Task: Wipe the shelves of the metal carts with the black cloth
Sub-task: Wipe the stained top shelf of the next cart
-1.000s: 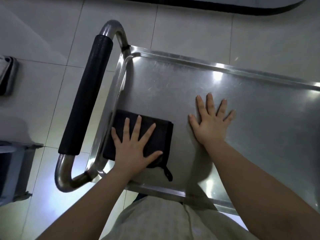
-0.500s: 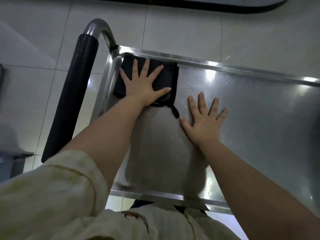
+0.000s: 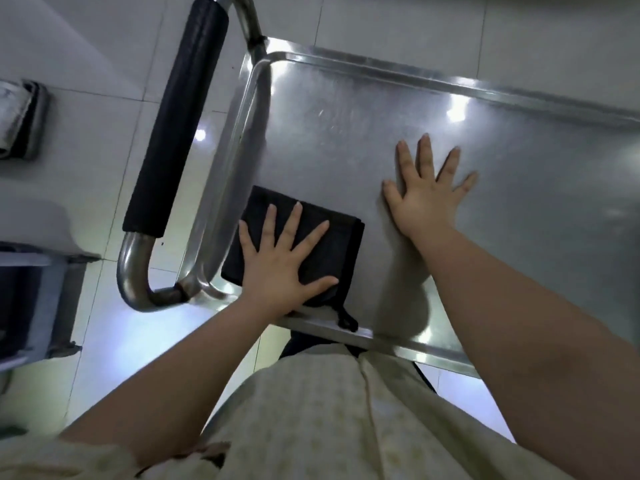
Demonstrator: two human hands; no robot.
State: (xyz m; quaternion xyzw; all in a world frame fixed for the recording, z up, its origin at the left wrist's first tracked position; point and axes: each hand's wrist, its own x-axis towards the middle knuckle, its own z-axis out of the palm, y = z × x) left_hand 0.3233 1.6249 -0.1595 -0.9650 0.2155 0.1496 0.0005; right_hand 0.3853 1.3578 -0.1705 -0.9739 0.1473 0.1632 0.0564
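1. Since half a second ago, the left hand (image 3: 280, 268) has drawn the black cloth (image 3: 341, 251) back from the far-left corner of the shelf (image 3: 346, 133) to its near-left corner. The right hand (image 3: 427, 202) has stayed planted where it was.
2. The cloth lies flat on the steel, folded to a near-square pad. Its slightly longer side runs roughly along the near rim (image 3: 398, 341). Its left edge is against the raised rim at the handle end.
3. A short hanging loop (image 3: 348, 320) trails from the cloth's near-right corner and points toward the person, lying over the near rim.
4. The left hand presses palm down on the cloth. Its fingers (image 3: 292, 223) are straight and spread, aimed at the far rim, and the thumb reaches out to the right.
5. The right hand rests flat on bare metal, just to the right of the cloth and farther in. Its fingers (image 3: 424, 154) are also straight and fanned apart.
6. The cart's push handle, with its black grip (image 3: 180, 123), stands off the left end of the shelf, its long axis running near to far.
7. Pale floor tiles (image 3: 398, 22) surround the cart, and a light patterned garment (image 3: 329, 410) fills the bottom of the view.
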